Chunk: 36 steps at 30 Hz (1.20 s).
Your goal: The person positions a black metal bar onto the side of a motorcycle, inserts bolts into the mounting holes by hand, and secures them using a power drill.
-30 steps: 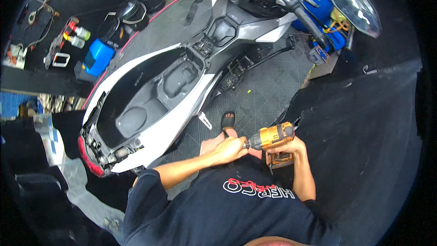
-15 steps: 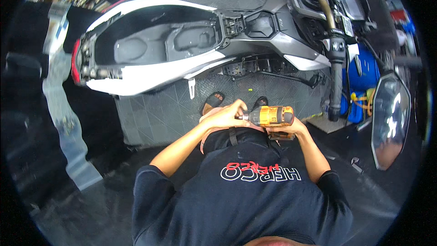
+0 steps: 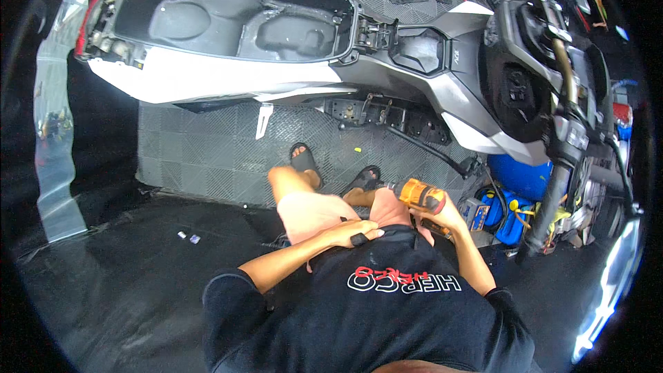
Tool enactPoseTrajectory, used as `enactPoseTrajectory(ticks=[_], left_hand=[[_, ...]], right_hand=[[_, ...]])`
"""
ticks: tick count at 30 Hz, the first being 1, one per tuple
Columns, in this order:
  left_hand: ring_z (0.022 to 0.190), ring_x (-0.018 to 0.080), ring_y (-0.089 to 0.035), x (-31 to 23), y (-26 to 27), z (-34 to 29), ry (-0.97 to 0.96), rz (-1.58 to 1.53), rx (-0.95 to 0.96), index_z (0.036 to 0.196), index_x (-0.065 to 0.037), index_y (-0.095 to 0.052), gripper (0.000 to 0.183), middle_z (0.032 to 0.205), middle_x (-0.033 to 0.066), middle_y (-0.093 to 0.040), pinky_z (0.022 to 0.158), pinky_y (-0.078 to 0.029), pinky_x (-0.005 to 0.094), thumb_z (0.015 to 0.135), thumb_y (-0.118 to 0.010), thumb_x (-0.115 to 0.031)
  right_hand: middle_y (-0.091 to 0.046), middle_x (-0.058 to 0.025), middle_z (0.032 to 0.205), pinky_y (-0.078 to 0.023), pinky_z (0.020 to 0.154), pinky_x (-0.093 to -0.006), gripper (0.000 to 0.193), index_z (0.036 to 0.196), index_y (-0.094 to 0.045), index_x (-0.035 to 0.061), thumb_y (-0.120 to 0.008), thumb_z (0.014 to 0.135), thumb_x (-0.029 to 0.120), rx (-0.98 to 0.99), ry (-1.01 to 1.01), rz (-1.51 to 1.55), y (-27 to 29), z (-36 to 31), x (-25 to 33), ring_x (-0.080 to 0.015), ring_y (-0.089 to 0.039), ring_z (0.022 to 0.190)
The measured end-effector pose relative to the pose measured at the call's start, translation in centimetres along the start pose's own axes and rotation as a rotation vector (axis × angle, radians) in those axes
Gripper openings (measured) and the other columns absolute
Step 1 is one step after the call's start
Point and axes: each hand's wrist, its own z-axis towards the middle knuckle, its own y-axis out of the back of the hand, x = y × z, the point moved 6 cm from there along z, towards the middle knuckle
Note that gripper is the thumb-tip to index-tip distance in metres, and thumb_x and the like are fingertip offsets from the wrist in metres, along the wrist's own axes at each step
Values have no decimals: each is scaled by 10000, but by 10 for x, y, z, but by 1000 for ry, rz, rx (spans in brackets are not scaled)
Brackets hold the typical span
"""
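Observation:
My right hand (image 3: 450, 218) is wrapped round the grip of a yellow and black cordless drill (image 3: 418, 194), held over my right thigh with its nose toward the left. Close against my waist, my left hand (image 3: 356, 232) has its fingers curled in. Something small and black shows at those fingers, but I cannot make out what it is. Beyond my knees stands a white and grey scooter (image 3: 228, 77) with its seat off or raised. Its black storage well (image 3: 181, 22) lies exposed, and the lower side by the footboard shows bare metal brackets (image 3: 349, 108).
The handlebar (image 3: 545, 204) and a mirror (image 3: 608, 290) reach in on the right. Behind them sit a blue tank (image 3: 519, 178) and a blue container (image 3: 510, 221) with tools. A clear plastic strip (image 3: 55, 138) hangs at left. Grey tiles (image 3: 200, 145) cover the floor.
My left hand has left the drill's nose and dropped to my waist. The drill has tilted and stays in my right hand. My view has shifted, and my legs now show more.

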Motion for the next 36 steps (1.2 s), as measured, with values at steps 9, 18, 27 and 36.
enactPoseTrajectory(ticks=[9, 18, 27, 36], left_hand=[[788, 362, -699, 97, 110, 100, -42, 407, -302, 966, -111, -696, 261, 876, 165, -705, 685, -553, 479, 932, -590, -347], [965, 297, -565, 124, 117, 162, -392, 955, -503, 929, -53, -623, 259, 937, 127, -574, 814, -448, 405, 821, -653, -286], [1009, 278, -538, 108, 154, 166, -101, 1452, -706, 975, -72, -667, 248, 987, 113, -600, 930, -399, 440, 840, -583, -262], [892, 314, -508, 102, 175, 150, -107, 1428, -900, 985, -61, -551, 483, 980, 137, -464, 732, -449, 421, 615, -843, -166]], right_hand=[[-697, -213, 1094, -515, 908, -466, 411, 1159, -672, 81, -679, 824, 320, 260, 94, -509, -86, 201, -161, -406, -648, 1081], [-617, -262, 1228, -466, 977, -509, 344, 1174, -670, 88, -582, 902, 281, 314, 102, -658, -179, 423, -344, -456, -553, 1207], [-584, -278, 1272, -463, 977, -523, 326, 1202, -652, 89, -572, 912, 214, 192, 181, -569, -214, 482, -446, -468, -537, 1221], [-608, -259, 1255, -477, 971, -511, 349, 1184, -622, 54, -626, 851, 160, 292, 282, -698, -248, 475, -459, -433, -574, 1191]])
